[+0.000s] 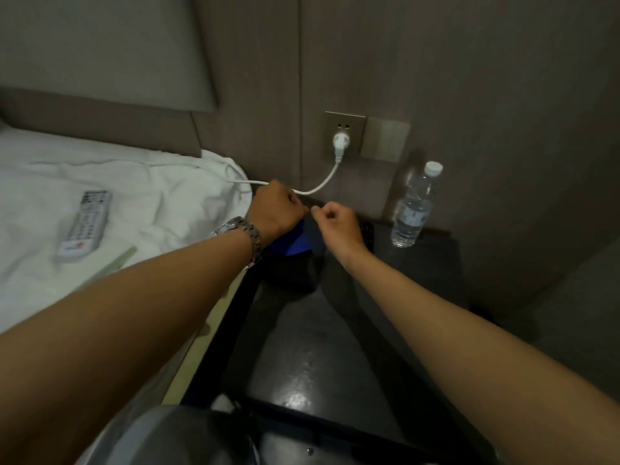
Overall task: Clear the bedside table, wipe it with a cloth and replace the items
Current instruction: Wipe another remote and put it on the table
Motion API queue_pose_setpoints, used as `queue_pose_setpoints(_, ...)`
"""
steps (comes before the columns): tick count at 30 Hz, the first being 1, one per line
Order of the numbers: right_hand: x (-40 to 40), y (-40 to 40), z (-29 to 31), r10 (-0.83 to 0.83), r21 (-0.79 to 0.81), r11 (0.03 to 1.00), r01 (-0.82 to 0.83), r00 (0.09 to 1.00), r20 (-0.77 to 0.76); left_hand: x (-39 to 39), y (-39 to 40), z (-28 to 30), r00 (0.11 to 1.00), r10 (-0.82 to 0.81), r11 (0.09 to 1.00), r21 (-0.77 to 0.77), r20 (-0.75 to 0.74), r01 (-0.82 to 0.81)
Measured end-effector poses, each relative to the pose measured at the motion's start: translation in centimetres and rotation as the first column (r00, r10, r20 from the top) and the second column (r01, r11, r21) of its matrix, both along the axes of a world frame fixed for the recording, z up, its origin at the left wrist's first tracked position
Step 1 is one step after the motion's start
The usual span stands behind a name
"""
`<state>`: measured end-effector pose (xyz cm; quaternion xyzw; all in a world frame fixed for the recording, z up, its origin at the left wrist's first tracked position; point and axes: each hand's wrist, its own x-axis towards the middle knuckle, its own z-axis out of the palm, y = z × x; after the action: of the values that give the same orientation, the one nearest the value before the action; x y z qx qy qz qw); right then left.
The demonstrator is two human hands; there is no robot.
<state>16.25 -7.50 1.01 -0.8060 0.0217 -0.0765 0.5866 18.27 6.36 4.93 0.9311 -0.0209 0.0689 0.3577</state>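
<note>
The dark bedside table (322,347) stands between the bed and the wall. Both hands are raised over its back part and hold a blue cloth (295,241) that hangs down between them. My left hand (275,209), with a metal watch at the wrist, grips the cloth's left top edge. My right hand (335,224) pinches the right top edge. A clear water bottle (414,209) with a white cap stands upright at the table's back right corner. A dark flat object (368,234) lies on the table just behind my right hand.
A white cable (322,186) runs from a plug in the wall socket (342,142) across to the bed, passing just behind my left hand. A white remote control (85,226) lies on the white bedsheet (151,203) at the left. A grey object (188,434) sits at the bottom edge.
</note>
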Motion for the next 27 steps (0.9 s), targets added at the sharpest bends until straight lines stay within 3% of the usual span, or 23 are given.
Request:
queue_pose_setpoints(8, 0.3, 12.5, 2.3, 0.212, 0.022, 0.977, -0.211, 0.975, -0.071, -1.4, 10.7, 2.5, 0.954, 0.292, 0.944, -0.14, -0.074, -0.3)
queue_pose_setpoints(11, 0.2, 17.5, 2.8, 0.308, 0.009, 0.951, -0.309, 0.944, -0.123, -1.5, 14.7, 3.0, 0.92, 0.381, 0.914, -0.11, -0.095, -0.39)
queue_pose_setpoints(16, 0.0, 24.1, 2.5, 0.406, -0.046, 0.906, -0.42, 0.895, -0.185, -1.8, 20.7, 3.1, 0.88, 0.47, 0.882, 0.027, -0.065, -0.47)
queue_pose_setpoints(22, 0.4, 30.1, 2.0, 0.428, 0.129, 0.904, -0.408, 0.861, -0.276, -2.4, 26.9, 2.5, 0.804, 0.59, 0.764, 0.372, -0.075, -0.527)
queue_pose_setpoints(25, 0.8, 32.7, 1.1, 0.448, 0.194, 0.894, -0.405, 0.835, -0.319, -2.5, 29.8, 1.5, 0.764, 0.62, 0.706, 0.55, -0.178, -0.445)
queue_pose_setpoints(27, 0.7, 33.3, 1.6, 0.434, 0.199, 0.9, -0.388, 0.838, -0.329, -2.6, 31.2, 1.1, 0.744, 0.606, 0.744, 0.532, -0.282, -0.405)
